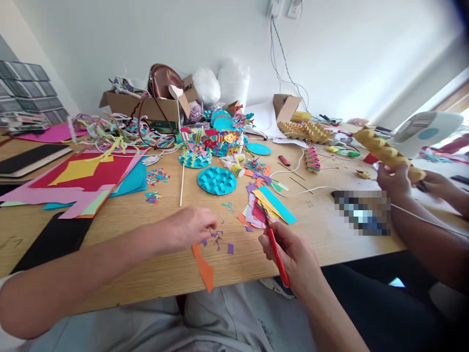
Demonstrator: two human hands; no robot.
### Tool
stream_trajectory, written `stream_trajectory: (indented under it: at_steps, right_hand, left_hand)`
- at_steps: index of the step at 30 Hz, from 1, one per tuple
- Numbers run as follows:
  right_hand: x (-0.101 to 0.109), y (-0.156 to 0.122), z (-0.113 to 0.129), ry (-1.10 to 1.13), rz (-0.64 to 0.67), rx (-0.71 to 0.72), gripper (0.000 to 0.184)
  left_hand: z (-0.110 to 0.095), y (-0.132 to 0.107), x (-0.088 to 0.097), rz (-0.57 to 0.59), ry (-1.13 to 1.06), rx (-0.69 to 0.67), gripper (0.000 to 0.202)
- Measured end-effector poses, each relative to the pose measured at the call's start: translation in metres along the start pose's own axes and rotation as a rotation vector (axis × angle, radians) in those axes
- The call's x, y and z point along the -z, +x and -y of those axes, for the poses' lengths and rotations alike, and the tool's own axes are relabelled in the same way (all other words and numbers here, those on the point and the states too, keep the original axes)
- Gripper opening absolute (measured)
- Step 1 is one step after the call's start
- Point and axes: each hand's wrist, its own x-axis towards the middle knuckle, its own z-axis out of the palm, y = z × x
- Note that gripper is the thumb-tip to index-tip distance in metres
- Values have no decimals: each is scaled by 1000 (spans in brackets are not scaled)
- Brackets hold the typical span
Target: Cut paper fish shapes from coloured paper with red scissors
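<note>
My right hand [289, 249] grips red-handled scissors [276, 256], seen edge-on, with their dark tip pointing up and away over a pile of coloured paper scraps [252, 212]. My left hand [196, 227] is low over the table, its fingers bent together beside tiny purple paper clippings [217, 238]. Whether something small sits between those fingertips is hidden. Just below this hand lies a curved orange paper strip [203, 269]. A small purple paper square [230, 248] rests between my hands. Farther back is a round blue woven-looking paper piece [217, 180].
Blue paper pieces with colourful fish [212, 142] stand behind, near a wooden stick [182, 183]. Coloured sheets [88, 171] and a notebook [34, 159] lie left. On the right, another person's hands [395, 181] hold a yellow wavy strip [384, 154]. A white cable [315, 189] crosses the table.
</note>
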Motion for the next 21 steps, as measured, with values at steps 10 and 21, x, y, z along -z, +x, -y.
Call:
stream_trajectory:
  at_steps: [10, 21]
  right_hand:
    - [3, -9, -1, 58, 10, -10, 31]
    - [-4, -4, -2, 98, 56, -6, 30]
  left_hand:
    - [-35, 35, -42, 44, 142, -184, 11]
    - [-32, 34, -46, 5, 77, -182, 12]
